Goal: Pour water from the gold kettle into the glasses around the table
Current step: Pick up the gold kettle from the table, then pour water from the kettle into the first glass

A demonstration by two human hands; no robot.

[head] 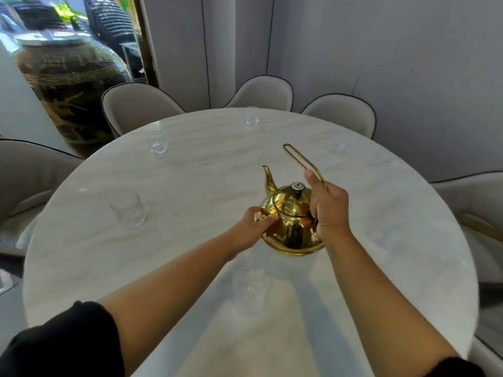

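Head view, looking down on a round, pale marble surface [381, 281] ringed by beige chairs [261, 93].

A gold kettle [291, 227] stands on its base near the middle of the surface, a little toward the person. The left hand [253, 221] lies against the kettle's left side, with its fingers laid on the metal and not wrapped round anything. The right hand [329, 205] has its fingers curled round the thin wire handle [296, 156]. The handle's loop leans back and to the right, away from the person, rather than standing over the lid [295, 198].

The spout [268, 178] points away from the person and slightly left, with its tip turned up. The kettle's long axis therefore runs from near right to far left, roughly toward the far-left glass [156, 141].

More glasses stand near the rim:
- a far glass [252, 115]
- a left glass [128, 209]
- a near glass [250, 292]
- a faint far-right glass [336, 145]

Whether any of them holds water cannot be told.

This looks like the step of taking hold of the kettle, with no pouring under way. The next move probably calls for swinging the handle up over the lid and lifting. The person would then carry the spout over a glass and tip it gently.
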